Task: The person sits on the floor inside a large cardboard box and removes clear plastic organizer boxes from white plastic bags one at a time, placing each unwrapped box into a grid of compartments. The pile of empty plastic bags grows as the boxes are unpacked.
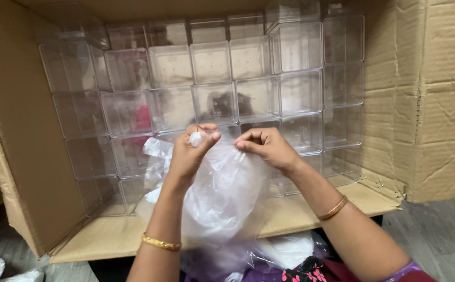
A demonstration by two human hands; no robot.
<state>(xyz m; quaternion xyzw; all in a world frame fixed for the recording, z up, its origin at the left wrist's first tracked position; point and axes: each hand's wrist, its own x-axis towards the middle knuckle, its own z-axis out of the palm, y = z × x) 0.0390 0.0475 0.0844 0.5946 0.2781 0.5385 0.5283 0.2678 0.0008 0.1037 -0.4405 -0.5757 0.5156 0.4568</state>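
Clear crinkled plastic bag (pixel 222 193) between both hands.

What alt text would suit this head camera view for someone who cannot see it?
Two hands, left hand and right hand, pinch a crumpled clear plastic bag at its top. Behind them a large cardboard box lying on its side holds stacked clear plastic containers.

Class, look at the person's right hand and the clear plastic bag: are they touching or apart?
Touching. The head view shows the right hand with its fingertips pinching the top edge of the clear plastic bag, with no gap between them.
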